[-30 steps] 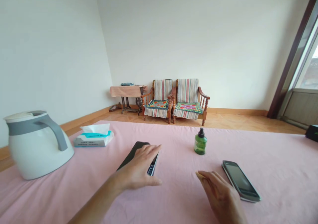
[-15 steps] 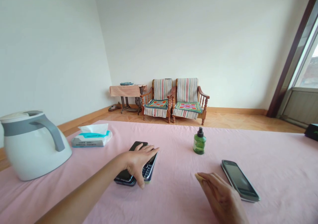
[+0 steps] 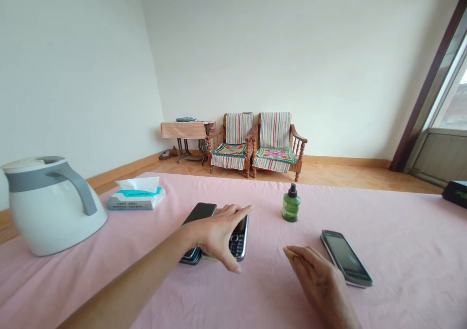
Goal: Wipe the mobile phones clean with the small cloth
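A: Twelve o'clock is straight away from the wearer. Which hand is nearer the slim black keypad phone (image 3: pixel 238 245) with the silvery rim?

B: Left hand (image 3: pixel 216 235), by far; it lies over the phone's 9 o'clock side. Phone flat on the pink, creased cloth (image 3: pixel 408 236), mostly covered by the hand. Keys and rim show between thumb and forefinger.

A: Long axis?

B: About 12:30 to 6:30, near enough straight out from the wearer. Forefinger by the far end, thumb just past the near end, so the left hand's spread runs along the length, not across it.

A: State of the left fingers?

B: Thumb and forefinger wide apart. Other fingers partly hidden; cannot tell whether they grip the phone or only rest on it.

A: Neighbours?

B: Glossy black slab-shaped phone (image 3: pixel 200 211) at 9 to 10 o'clock, partly behind the wrist, axis about 1 to 7. Green translucent bottle with a black cap (image 3: pixel 291 213), upright, at 2 o'clock, well apart.

A: Right hand (image 3: pixel 320 274)?

B: Fingers bunched narrow, nothing visible between them. Keypad phone well off at 9 o'clock. Grey touchscreen phone with a pale edge (image 3: pixel 346 257) just beside it at 2 to 3, axis 11 to 5; contact unclear.
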Action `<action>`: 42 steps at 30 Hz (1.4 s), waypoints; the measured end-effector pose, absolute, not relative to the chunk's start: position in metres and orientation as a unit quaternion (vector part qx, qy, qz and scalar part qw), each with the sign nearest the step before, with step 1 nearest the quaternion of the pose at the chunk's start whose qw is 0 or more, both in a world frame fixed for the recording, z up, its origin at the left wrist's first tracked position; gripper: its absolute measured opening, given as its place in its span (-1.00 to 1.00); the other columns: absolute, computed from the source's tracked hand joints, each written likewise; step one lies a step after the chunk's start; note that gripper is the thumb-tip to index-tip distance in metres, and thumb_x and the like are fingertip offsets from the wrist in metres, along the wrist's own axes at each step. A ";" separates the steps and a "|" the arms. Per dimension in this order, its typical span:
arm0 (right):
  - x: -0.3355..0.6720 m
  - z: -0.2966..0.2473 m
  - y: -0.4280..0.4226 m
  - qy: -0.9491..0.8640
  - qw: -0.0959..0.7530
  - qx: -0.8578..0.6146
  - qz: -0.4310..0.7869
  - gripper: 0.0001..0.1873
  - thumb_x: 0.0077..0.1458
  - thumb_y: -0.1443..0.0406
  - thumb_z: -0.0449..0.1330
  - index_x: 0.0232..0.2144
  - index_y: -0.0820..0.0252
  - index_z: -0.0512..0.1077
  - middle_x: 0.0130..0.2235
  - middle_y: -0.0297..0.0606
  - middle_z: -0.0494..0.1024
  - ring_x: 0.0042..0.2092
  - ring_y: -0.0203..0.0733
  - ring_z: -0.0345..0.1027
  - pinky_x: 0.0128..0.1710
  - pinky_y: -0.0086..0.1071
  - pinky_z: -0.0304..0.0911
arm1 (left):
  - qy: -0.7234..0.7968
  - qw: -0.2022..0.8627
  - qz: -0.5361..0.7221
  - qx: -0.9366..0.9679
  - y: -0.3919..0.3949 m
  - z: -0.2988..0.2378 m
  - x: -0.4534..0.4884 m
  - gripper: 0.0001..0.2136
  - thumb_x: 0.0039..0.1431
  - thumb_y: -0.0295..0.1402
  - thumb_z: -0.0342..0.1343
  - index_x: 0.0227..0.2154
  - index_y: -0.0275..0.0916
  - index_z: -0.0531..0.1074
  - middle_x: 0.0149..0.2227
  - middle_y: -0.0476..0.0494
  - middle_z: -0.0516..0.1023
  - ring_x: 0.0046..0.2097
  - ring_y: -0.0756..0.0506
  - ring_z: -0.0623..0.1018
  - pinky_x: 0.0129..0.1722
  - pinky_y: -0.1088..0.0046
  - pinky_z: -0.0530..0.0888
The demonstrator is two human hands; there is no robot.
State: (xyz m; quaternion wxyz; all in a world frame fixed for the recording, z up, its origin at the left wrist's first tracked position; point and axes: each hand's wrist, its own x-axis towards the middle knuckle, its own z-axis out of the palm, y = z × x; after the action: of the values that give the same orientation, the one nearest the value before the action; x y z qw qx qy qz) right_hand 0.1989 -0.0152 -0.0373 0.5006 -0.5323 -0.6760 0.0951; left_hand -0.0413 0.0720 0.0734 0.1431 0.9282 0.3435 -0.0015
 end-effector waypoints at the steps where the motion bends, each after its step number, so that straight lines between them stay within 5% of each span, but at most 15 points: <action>1: 0.199 -0.037 -0.016 -0.669 0.505 -0.535 0.100 -0.79 0.17 0.19 0.08 -0.31 0.14 0.47 -0.40 -0.29 0.54 -0.37 -0.26 0.45 -0.38 -0.55 0.30 | 0.335 0.154 0.001 0.929 0.067 0.070 -0.032 0.23 -0.41 -0.05 0.37 0.29 -0.14 -0.29 0.23 -0.36 0.04 0.22 -0.42 0.12 0.17 -0.04 0.09; 9: 0.203 -0.029 -0.021 -0.629 0.525 -0.560 0.123 -0.77 0.17 0.19 0.08 -0.32 0.17 0.48 -0.39 -0.31 0.53 -0.37 -0.29 0.42 -0.34 -0.52 0.27 | 0.361 0.215 -0.027 0.907 0.046 0.015 0.032 0.40 -0.58 0.01 0.40 0.29 -0.15 -0.44 0.25 -0.44 -0.02 0.25 -0.59 -0.04 0.13 -0.23 0.01; 14: 0.204 -0.028 -0.021 -0.630 0.524 -0.560 0.122 -0.75 0.17 0.18 0.08 -0.31 0.18 0.50 -0.39 -0.28 0.54 -0.37 -0.26 0.42 -0.36 -0.50 0.28 | 0.354 0.250 -0.012 0.901 0.045 0.012 0.026 0.37 -0.51 0.08 0.37 0.28 -0.15 -0.46 0.32 -0.44 -0.28 0.29 -0.54 -0.24 0.16 -0.22 -0.09; 18: 0.202 -0.026 -0.022 -0.629 0.516 -0.567 0.129 -0.75 0.18 0.18 0.07 -0.32 0.18 0.49 -0.39 -0.27 0.53 -0.37 -0.25 0.42 -0.37 -0.48 0.27 | 0.364 0.252 0.098 0.892 0.038 0.013 0.006 0.13 -0.36 0.08 0.35 0.27 -0.20 -0.11 0.28 -0.42 -0.05 0.28 -0.46 -0.05 0.18 -0.17 -0.01; 22: 0.201 -0.027 -0.022 -0.630 0.515 -0.565 0.134 -0.76 0.18 0.19 0.07 -0.32 0.17 0.49 -0.38 -0.25 0.54 -0.35 -0.23 0.43 -0.35 -0.47 0.28 | 0.362 0.269 0.199 0.870 0.021 0.003 -0.008 -0.22 -0.22 -0.02 0.36 0.09 -0.20 0.25 0.10 -0.28 0.26 0.15 -0.29 0.26 0.17 0.10 0.21; 32: 0.204 -0.031 -0.019 -0.632 0.501 -0.578 0.125 -0.74 0.17 0.18 0.07 -0.32 0.17 0.51 -0.39 -0.26 0.54 -0.37 -0.24 0.44 -0.37 -0.48 0.31 | 0.352 0.299 0.252 0.850 0.005 -0.008 -0.007 -0.38 -0.21 -0.38 0.42 0.00 -0.17 0.38 0.00 -0.17 0.36 0.05 -0.21 0.38 0.10 0.22 0.32; 42: 0.196 -0.038 -0.021 -0.675 0.487 -0.547 0.094 -0.80 0.18 0.26 0.07 -0.26 0.14 0.49 -0.33 -0.24 0.47 -0.31 -0.23 0.43 -0.33 -0.46 0.34 | 0.253 0.131 0.227 0.931 -0.009 -0.011 -0.007 -0.79 0.10 -0.47 0.22 -0.18 -0.25 0.44 -0.18 -0.15 0.50 -0.16 -0.15 0.46 -0.10 0.32 0.42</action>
State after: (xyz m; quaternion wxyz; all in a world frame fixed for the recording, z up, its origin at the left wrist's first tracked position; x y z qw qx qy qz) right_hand 0.1957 -0.0206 -0.0376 0.4873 -0.5466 -0.6745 0.0936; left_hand -0.0074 -0.0089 -0.0108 0.1306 0.9314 0.2532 0.2266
